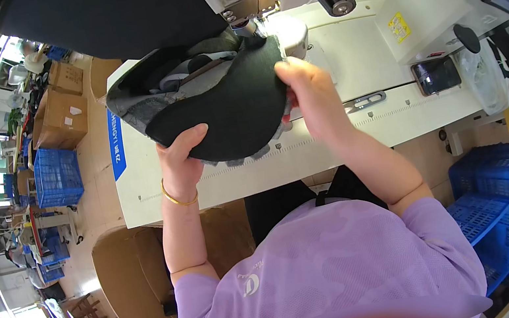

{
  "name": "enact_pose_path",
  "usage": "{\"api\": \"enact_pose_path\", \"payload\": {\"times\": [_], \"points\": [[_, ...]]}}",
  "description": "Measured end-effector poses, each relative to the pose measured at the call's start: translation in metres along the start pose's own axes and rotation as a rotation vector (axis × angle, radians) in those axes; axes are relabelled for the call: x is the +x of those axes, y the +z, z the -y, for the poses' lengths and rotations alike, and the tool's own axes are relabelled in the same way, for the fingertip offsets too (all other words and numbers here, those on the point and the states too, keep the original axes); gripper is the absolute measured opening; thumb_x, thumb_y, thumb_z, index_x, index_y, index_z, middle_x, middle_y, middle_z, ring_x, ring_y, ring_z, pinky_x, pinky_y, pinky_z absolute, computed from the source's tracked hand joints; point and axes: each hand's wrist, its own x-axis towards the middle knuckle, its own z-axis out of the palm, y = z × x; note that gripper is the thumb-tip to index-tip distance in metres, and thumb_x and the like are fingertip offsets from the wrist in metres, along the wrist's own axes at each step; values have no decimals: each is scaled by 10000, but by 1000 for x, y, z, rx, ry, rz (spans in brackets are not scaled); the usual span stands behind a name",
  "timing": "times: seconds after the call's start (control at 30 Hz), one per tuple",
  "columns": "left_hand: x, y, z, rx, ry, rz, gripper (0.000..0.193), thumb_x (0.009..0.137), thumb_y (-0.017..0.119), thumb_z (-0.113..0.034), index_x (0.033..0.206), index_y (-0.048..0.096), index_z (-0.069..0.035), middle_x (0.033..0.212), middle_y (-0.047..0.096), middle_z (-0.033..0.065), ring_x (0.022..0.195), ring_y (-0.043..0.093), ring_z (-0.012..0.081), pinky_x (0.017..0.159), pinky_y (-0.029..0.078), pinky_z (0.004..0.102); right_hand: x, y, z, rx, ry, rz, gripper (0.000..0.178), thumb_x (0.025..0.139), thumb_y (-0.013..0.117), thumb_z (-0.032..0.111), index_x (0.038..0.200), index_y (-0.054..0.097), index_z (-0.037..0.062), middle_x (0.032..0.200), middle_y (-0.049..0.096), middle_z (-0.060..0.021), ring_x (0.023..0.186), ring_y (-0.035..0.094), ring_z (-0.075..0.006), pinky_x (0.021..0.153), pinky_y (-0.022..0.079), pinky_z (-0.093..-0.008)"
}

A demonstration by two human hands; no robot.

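Note:
A curved black fabric piece [228, 116] with a grey underside lies under the needle area of a sewing machine [251, 10]. My left hand [179, 154] grips its near left edge, thumb on top and fingers hidden beneath. At the right edge, close to the machine's presser foot [254, 36], my right hand [314, 93] pinches the fabric between thumb and fingers. Something small and red shows under the right hand; I cannot make out what it is. Behind the black layer, folded grey and dark fabric [187, 73] forms an open hollow.
Thread snips [365, 101] and a dark phone [436, 75] lie on the white sewing table [238, 181], right of my hands. A large black shape [106, 19] hangs over the upper left. Blue crates [486, 215] stand at right; cardboard boxes [58, 117] stand at left.

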Motion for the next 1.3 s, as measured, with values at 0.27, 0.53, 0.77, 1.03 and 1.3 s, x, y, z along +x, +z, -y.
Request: {"api": "enact_pose_path", "payload": {"times": [0.27,0.53,0.77,1.03,1.3], "points": [[5,0,8,201,192,-35,141,692,558,66,780,668,56,884,680,135,811,667,214,745,538,297,-9,12,0,67,-61,97,267,981,417,266,961,532,25,734,623,-58,528,595,-133,460,439,-229],[7,-1,5,45,97,-54,156,695,553,63,799,668,52,905,678,136,818,667,219,763,534,304,-6,12,-3,89,-80,95,266,983,416,264,959,526,23,737,626,-62,534,601,-143,464,445,-231],[5,14,-2,-49,11,-55,321,720,573,52,1035,621,18,990,665,121,892,651,224,813,521,319,-19,14,-2,25,-68,117,286,994,418,286,998,511,16,796,633,-74,590,620,-144,498,459,-227],[7,2,5,-52,4,122,380,761,628,-1,1136,572,12,1078,639,122,965,626,222,861,504,327,-27,17,0,92,-70,113,260,979,471,279,922,490,25,754,620,-60,592,620,-114,482,444,-207],[15,15,5,-50,22,66,395,767,639,-11,1156,569,8,1098,635,117,995,619,218,897,484,320,-12,11,3,105,-62,117,273,988,448,280,982,531,20,817,634,-71,606,617,-142,516,459,-229]]}}
